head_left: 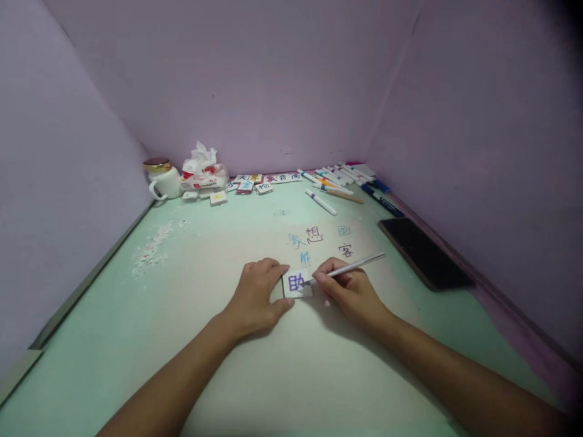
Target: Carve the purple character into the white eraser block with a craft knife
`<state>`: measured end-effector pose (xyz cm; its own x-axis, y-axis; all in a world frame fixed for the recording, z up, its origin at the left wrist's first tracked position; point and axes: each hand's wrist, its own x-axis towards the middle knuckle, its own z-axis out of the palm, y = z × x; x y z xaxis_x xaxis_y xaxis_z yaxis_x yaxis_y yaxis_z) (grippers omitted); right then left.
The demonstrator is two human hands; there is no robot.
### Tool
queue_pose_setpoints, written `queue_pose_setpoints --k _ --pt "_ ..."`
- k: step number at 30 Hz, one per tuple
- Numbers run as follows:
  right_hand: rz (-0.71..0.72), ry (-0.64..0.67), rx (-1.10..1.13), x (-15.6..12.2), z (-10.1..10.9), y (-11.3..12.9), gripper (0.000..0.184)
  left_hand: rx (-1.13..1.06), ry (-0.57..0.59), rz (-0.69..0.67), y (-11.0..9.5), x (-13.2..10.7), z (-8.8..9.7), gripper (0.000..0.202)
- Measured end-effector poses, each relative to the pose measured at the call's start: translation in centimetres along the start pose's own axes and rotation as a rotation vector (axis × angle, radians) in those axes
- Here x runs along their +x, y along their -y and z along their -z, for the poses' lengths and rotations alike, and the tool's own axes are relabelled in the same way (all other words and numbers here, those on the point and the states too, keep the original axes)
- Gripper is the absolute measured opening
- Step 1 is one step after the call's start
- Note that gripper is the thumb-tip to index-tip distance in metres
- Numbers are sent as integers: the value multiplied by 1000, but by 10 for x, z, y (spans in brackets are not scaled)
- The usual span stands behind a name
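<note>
A small white square block (298, 294) lies flat on the table, with a purple Chinese character on its top face. My left hand (259, 297) grips it from the left, the thumb at its near edge and the fingers at its far edge. In my right hand (348, 288) is a slim silver craft knife (364, 261), held like a pen. Its tip meets the right part of the block, beside the purple strokes. The handle slants up to the right. Just beyond the block, Chinese characters in blue and purple (314, 235) are written on the tabletop.
White crumbs (155, 246) lie scattered at the left. A white mug (168, 183), a tissue pack (204, 176) and several character tiles (246, 187) line the back. Markers (321, 202) lie at the back right, near a dark phone (423, 252). Walls enclose three sides.
</note>
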<state>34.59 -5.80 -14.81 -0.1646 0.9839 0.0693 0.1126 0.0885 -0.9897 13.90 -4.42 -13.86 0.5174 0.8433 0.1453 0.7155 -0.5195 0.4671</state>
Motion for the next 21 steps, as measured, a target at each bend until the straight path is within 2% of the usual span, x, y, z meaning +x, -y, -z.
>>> queue_pose_setpoints --k 7,13,21 --pt "-44 0 30 2 2 -3 28 -36 -3 -7 4 -1 -3 44" --pt "-27 100 8 5 1 -6 27 -51 -21 -54 4 0 -3 40" --pt "102 157 -138 11 -6 3 25 -70 -14 -70 6 2 -6 38"
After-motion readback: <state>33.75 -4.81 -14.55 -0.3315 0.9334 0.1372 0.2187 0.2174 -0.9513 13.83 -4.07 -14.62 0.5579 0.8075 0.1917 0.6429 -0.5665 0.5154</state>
